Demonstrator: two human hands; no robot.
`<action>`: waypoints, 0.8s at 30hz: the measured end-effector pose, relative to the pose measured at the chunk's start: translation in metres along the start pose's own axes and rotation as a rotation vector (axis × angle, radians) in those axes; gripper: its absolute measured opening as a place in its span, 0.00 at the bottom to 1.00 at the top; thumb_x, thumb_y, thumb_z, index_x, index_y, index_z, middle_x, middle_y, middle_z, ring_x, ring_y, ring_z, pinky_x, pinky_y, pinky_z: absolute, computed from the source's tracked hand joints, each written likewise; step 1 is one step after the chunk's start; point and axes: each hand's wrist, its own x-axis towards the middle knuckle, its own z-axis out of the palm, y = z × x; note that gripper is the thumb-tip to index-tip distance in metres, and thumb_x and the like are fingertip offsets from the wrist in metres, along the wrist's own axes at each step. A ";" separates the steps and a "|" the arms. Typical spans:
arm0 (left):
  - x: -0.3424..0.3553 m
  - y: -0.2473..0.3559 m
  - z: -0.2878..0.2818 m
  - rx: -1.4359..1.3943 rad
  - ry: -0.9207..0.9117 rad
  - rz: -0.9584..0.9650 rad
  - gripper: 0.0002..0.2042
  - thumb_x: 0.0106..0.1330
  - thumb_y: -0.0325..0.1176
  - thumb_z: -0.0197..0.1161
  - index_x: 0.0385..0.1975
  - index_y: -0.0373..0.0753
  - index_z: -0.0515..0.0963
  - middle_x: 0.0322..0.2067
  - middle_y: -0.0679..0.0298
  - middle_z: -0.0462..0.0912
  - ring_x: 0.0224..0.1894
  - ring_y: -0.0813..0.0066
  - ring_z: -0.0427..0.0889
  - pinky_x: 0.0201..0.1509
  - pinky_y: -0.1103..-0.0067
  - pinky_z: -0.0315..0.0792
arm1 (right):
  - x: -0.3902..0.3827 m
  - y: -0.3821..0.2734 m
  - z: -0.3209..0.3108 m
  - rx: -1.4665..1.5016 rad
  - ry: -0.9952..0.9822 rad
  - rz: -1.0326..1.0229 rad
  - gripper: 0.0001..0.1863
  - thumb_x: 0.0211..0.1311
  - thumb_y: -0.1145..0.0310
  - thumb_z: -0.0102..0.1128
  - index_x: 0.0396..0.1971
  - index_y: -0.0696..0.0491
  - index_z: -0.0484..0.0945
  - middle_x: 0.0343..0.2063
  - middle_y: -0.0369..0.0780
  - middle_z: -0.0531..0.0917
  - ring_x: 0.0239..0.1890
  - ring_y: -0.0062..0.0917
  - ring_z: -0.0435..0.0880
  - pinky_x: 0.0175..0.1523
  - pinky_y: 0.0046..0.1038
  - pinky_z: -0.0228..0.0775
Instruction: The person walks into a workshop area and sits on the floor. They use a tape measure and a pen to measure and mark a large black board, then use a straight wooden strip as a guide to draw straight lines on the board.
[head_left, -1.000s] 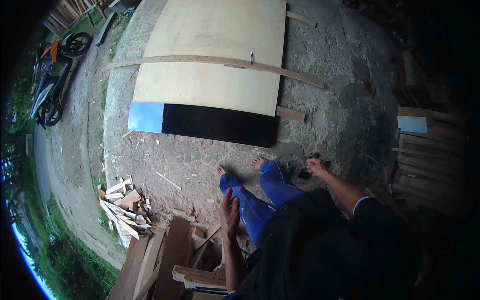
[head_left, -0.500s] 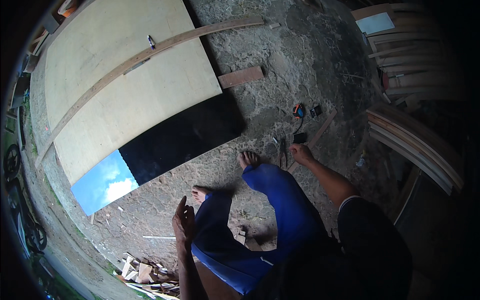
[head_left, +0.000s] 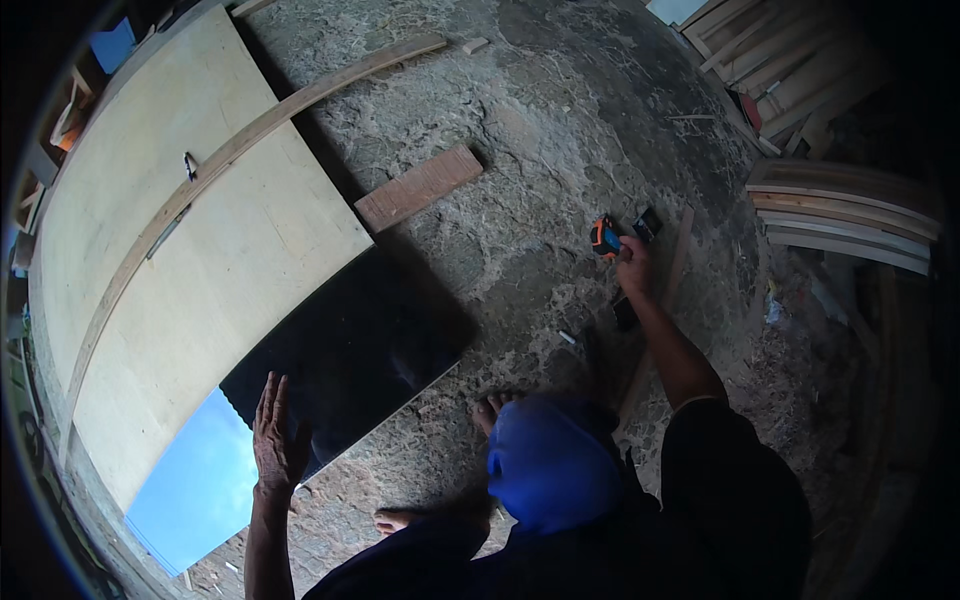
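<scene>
My right hand (head_left: 634,268) is closed at the edge of an orange, black and blue tape measure (head_left: 605,238), out over the rough ground. My left hand (head_left: 280,440) has its fingers stretched out, over a glossy, mirror-like sheet (head_left: 345,350) that reflects blue sky at one end and looks black at the other. Whether the palm touches the sheet I cannot tell. That sheet lies along the near edge of a pale plywood board (head_left: 240,250). Across the plywood runs a long wooden strip (head_left: 230,155), with a pen (head_left: 190,166) beside it.
A small dark box (head_left: 648,224) lies beside the tape measure. A short reddish plank (head_left: 420,188) sits by the plywood's right edge. Near my foot is a small white stick (head_left: 568,338); a thin wooden strip (head_left: 680,262) lies farther right. Stacked curved-looking boards (head_left: 845,215) stand at right.
My right hand has reached forward from near the dark tools to the tape measure and closed on it. My left hand has moved forward over the glossy sheet. The view has shifted as I lean.
</scene>
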 end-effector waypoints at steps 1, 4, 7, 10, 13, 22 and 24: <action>0.000 -0.006 -0.002 0.040 -0.020 -0.023 0.36 0.64 0.37 0.65 0.73 0.42 0.61 0.75 0.50 0.57 0.75 0.51 0.59 0.76 0.60 0.57 | 0.008 -0.015 0.015 0.136 -0.062 0.101 0.12 0.63 0.80 0.57 0.46 0.56 0.81 0.36 0.42 0.84 0.34 0.29 0.82 0.41 0.29 0.74; 0.020 -0.025 -0.021 0.183 -0.028 0.019 0.37 0.66 0.44 0.64 0.73 0.41 0.60 0.75 0.50 0.55 0.77 0.50 0.55 0.77 0.58 0.54 | 0.056 -0.062 0.070 0.271 -0.096 0.040 0.17 0.64 0.84 0.53 0.51 0.56 0.80 0.37 0.40 0.81 0.34 0.24 0.79 0.41 0.25 0.71; 0.048 -0.062 -0.040 0.120 -0.003 -0.329 0.37 0.69 0.51 0.60 0.74 0.40 0.60 0.76 0.46 0.53 0.77 0.48 0.53 0.77 0.58 0.53 | 0.084 -0.180 0.128 0.375 -0.331 -0.105 0.17 0.65 0.82 0.53 0.52 0.55 0.79 0.43 0.42 0.80 0.39 0.28 0.81 0.44 0.27 0.73; 0.096 -0.083 -0.055 -0.025 0.138 -0.514 0.41 0.67 0.55 0.62 0.75 0.39 0.57 0.75 0.42 0.51 0.77 0.41 0.50 0.77 0.51 0.51 | 0.107 -0.302 0.153 0.451 -0.368 -0.387 0.15 0.66 0.77 0.55 0.52 0.55 0.78 0.46 0.43 0.80 0.45 0.34 0.82 0.50 0.32 0.75; 0.146 -0.062 -0.058 0.000 0.104 -0.674 0.46 0.63 0.59 0.65 0.77 0.45 0.51 0.76 0.43 0.46 0.76 0.29 0.44 0.74 0.40 0.47 | 0.118 -0.387 0.173 0.491 -0.407 -0.591 0.14 0.67 0.74 0.56 0.51 0.55 0.78 0.47 0.43 0.80 0.50 0.39 0.82 0.54 0.37 0.76; 0.181 -0.067 -0.044 -0.033 -0.010 -0.686 0.48 0.55 0.54 0.75 0.73 0.49 0.56 0.66 0.42 0.56 0.62 0.25 0.62 0.56 0.49 0.77 | 0.141 -0.574 0.302 0.539 -0.629 -0.780 0.15 0.68 0.70 0.54 0.52 0.57 0.77 0.49 0.46 0.80 0.52 0.42 0.81 0.58 0.39 0.75; 0.181 -0.072 -0.039 -0.036 -0.011 -0.660 0.49 0.56 0.55 0.74 0.74 0.45 0.55 0.65 0.38 0.58 0.61 0.20 0.63 0.57 0.51 0.77 | 0.149 -0.610 0.336 0.470 -0.637 -0.783 0.16 0.68 0.69 0.53 0.54 0.55 0.76 0.48 0.47 0.81 0.52 0.42 0.81 0.58 0.40 0.76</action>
